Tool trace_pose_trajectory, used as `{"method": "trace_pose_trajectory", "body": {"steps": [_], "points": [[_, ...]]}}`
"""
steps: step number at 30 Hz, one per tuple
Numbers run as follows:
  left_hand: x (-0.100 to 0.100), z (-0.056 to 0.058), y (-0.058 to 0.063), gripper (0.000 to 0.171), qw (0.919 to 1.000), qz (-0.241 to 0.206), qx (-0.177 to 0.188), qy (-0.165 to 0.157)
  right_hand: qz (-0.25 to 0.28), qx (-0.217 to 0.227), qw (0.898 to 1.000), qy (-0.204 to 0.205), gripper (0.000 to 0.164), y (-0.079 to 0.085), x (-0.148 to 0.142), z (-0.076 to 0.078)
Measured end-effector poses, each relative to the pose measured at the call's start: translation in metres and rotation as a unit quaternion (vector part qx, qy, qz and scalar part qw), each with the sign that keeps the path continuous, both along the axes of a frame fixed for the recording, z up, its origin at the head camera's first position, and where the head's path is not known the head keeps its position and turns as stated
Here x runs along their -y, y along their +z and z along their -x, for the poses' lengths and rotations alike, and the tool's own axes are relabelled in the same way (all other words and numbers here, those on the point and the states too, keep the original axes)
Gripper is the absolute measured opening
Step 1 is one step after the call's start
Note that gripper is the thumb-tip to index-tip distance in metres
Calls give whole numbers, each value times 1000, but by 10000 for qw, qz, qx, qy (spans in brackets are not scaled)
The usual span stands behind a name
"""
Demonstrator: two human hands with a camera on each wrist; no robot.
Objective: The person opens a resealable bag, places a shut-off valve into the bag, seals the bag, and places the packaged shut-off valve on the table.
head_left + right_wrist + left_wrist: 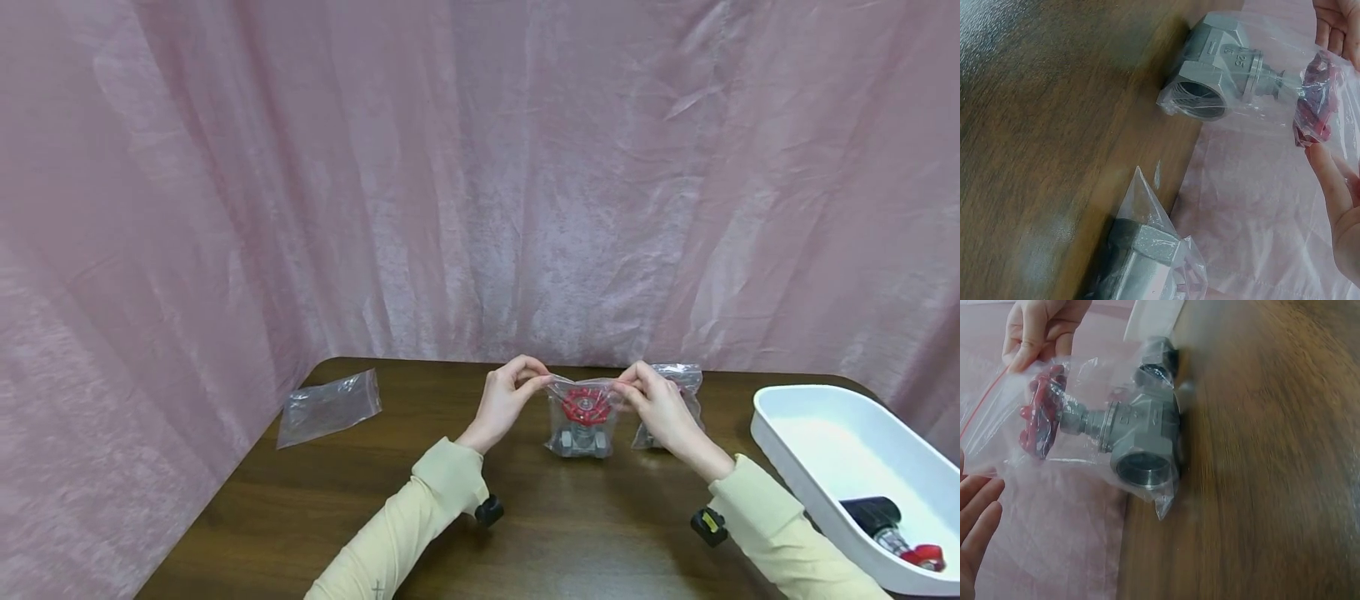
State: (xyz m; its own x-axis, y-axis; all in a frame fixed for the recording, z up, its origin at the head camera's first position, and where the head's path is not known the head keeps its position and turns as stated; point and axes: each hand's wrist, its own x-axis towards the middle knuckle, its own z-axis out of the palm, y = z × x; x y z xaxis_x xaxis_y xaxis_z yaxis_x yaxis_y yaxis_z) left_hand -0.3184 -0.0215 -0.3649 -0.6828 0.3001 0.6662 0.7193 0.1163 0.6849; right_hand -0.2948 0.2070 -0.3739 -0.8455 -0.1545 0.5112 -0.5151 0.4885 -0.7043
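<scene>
In the head view a clear zip bag [555,421] holds a metal gate valve [583,440] with a red handwheel [587,406]. My left hand [508,396] pinches the bag's top edge at its left corner. At the right corner my right hand [656,408] pinches the same edge, so the mouth is stretched between them. A red zip line [984,403] runs along the bag's top in the left wrist view. The valve's threaded port [1197,100] faces the right wrist camera. Partly hidden behind my right hand is a second bagged valve [690,392].
A flat clear bag [330,408] lies at the table's far left. On the right stands a white tray [787,454] with a black-and-metal part [873,517] and a red-ended piece [924,557] inside. Pink curtain [480,183] hangs behind the wooden table [585,533].
</scene>
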Motion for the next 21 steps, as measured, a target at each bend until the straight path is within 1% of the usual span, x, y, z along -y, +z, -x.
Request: {"method": "trace_pose_trajectory", "body": {"steps": [3, 4, 7, 9, 10, 12, 14, 18, 21], "points": [[3, 9, -7, 11, 9996, 113, 202, -131, 1, -60, 10000, -54, 8, 0, 0, 1], [5, 13, -10, 13, 9993, 186, 298, -123, -58, -111, 9999, -118, 8, 0, 0, 1], [16, 26, -19, 18, 9970, 571, 509, 141, -167, -214, 9994, -231, 8, 0, 0, 2], [26, 32, -22, 20, 9925, 964, 565, 502, -95, -180, 9996, -202, 8, 1, 1, 3], [32, 35, -22, 19, 9887, 1186, 572, 714, -27, -132, 9998, -152, 9, 1, 0, 3], [45, 39, -22, 18, 9800, 1603, 564, 1032, 114, -3, 9999, -36, 11, 0, 0, 5], [57, 42, -22, 17, 9685, 2024, 539, 1346, 181, 102, 9998, 2, 13, 0, -1, 6], [83, 46, -22, 18, 9476, 2642, 386, 1753, 271, 247, 9993, -12, 13, -1, -1, 9], [104, 46, -21, 21, 9316, 2995, 383, 2022, 431, 365, 9984, 93, 10, -1, 0, 12]]}}
